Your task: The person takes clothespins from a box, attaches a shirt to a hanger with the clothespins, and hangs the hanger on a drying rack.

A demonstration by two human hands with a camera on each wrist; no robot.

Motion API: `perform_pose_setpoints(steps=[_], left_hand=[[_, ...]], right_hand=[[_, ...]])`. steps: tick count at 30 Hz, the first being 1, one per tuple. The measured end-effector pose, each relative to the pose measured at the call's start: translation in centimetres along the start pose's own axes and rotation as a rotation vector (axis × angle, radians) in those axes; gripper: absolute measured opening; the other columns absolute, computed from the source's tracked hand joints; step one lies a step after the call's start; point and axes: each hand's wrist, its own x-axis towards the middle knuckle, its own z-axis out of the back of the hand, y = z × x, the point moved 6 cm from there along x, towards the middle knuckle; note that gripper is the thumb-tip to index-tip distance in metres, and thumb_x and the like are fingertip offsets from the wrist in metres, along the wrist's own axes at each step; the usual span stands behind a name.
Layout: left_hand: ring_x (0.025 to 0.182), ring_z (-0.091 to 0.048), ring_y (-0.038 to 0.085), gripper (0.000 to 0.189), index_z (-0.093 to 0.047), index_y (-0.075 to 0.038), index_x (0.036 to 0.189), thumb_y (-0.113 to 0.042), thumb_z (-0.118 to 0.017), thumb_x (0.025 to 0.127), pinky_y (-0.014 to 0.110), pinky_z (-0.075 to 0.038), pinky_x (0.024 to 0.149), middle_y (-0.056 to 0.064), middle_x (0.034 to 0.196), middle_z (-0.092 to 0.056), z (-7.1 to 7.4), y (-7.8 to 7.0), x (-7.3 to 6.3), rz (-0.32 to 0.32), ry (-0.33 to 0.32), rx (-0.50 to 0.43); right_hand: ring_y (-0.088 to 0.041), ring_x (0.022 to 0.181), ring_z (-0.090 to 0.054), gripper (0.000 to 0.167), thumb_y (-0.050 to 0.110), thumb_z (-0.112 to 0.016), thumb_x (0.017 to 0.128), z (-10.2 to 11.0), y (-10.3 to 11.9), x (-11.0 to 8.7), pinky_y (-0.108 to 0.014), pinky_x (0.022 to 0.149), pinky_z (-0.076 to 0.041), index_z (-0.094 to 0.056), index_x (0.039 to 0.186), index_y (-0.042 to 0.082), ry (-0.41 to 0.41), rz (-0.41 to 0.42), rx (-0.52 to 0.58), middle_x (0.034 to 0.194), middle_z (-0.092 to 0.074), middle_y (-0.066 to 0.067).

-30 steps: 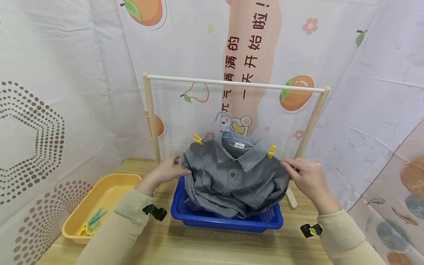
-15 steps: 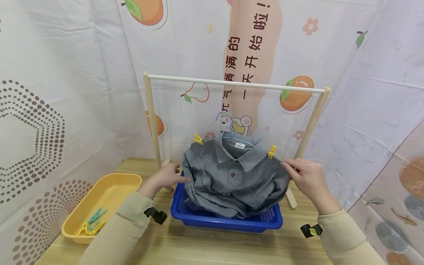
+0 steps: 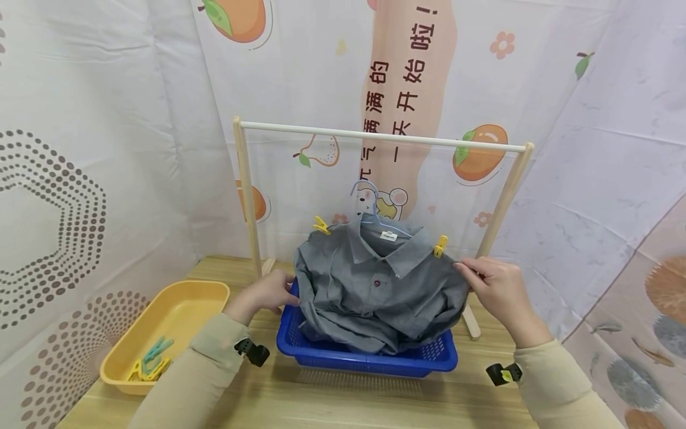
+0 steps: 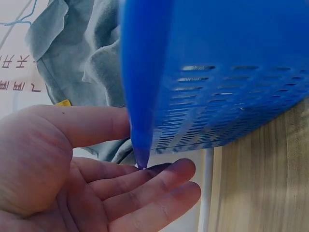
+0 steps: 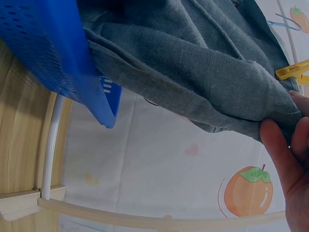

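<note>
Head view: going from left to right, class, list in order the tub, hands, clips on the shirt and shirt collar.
Yellow tub → left hand → yellow clip → shirt collar → second yellow clip → right hand.

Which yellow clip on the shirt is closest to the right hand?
The yellow clip right of the collar, on the side where the right hand pinches the shirt. The other clip sits left of the collar, nearer the left hand.

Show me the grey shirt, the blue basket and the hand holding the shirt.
Grey shirt (image 3: 370,304), head view: on its front, just below the button.
Blue basket (image 3: 364,360), head view: on its front rim.
Right hand (image 3: 498,292), head view: on the back of the hand.
</note>
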Motion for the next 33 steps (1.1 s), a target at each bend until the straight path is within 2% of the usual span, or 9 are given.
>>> perform_pose_setpoints(steps=[6, 17, 23, 27, 33], left_hand=[[0.080, -0.072, 0.027, 0.051, -0.062, 0.006, 0.132, -0.003, -0.078, 0.084, 0.042, -0.061, 0.056, 0.019, 0.104, -0.072, 0.0, 0.1, 0.0, 0.039, -0.002, -0.007], [0.078, -0.070, 0.025, 0.049, -0.064, 0.004, 0.130, -0.005, -0.079, 0.085, 0.040, -0.060, 0.051, 0.015, 0.100, -0.073, 0.1, -0.3, 0.0, 0.049, -0.005, 0.056], [0.079, -0.070, 0.024, 0.051, -0.063, 0.003, 0.132, -0.008, -0.080, 0.085, 0.039, -0.060, 0.052, 0.013, 0.100, -0.073, -0.4, -0.7, 0.2, 0.056, 0.003, 0.078], [0.079, -0.070, 0.024, 0.049, -0.064, 0.002, 0.130, -0.008, -0.080, 0.085, 0.040, -0.060, 0.052, 0.012, 0.099, -0.073, -0.8, -1.2, 0.2, 0.050, 0.015, 0.086], [0.075, -0.068, 0.021, 0.043, -0.067, 0.001, 0.125, -0.009, -0.081, 0.086, 0.038, -0.059, 0.052, 0.007, 0.089, -0.070, -1.5, -1.9, 0.5, 0.030, 0.014, 0.104]], right_hand=[[-0.002, 0.050, -0.051, 0.013, 0.003, -0.084, 0.078, 0.0, 0.0, 0.0, -0.025, 0.047, -0.043, -0.082, 0.090, 0.010, -0.007, 0.009, -0.005, 0.064, -0.065, 0.006], [0.000, 0.049, -0.048, 0.011, 0.003, -0.084, 0.078, 0.1, -0.3, 0.0, -0.023, 0.045, -0.040, -0.082, 0.088, 0.008, -0.031, -0.001, -0.006, 0.063, -0.065, 0.006], [-0.002, 0.048, -0.048, 0.010, 0.004, -0.084, 0.079, 0.3, -0.4, -0.1, -0.026, 0.045, -0.041, -0.082, 0.088, 0.008, -0.046, -0.002, -0.026, 0.063, -0.066, 0.005], [-0.005, 0.048, -0.053, 0.009, 0.004, -0.083, 0.080, 0.4, -0.5, -0.2, -0.028, 0.046, -0.045, -0.082, 0.089, 0.007, -0.041, -0.021, -0.044, 0.067, -0.069, 0.001], [-0.010, 0.052, -0.063, 0.012, 0.002, -0.083, 0.081, 0.8, -1.0, -0.4, -0.028, 0.049, -0.051, -0.083, 0.091, 0.008, -0.047, -0.051, -0.042, 0.078, -0.075, -0.005]])
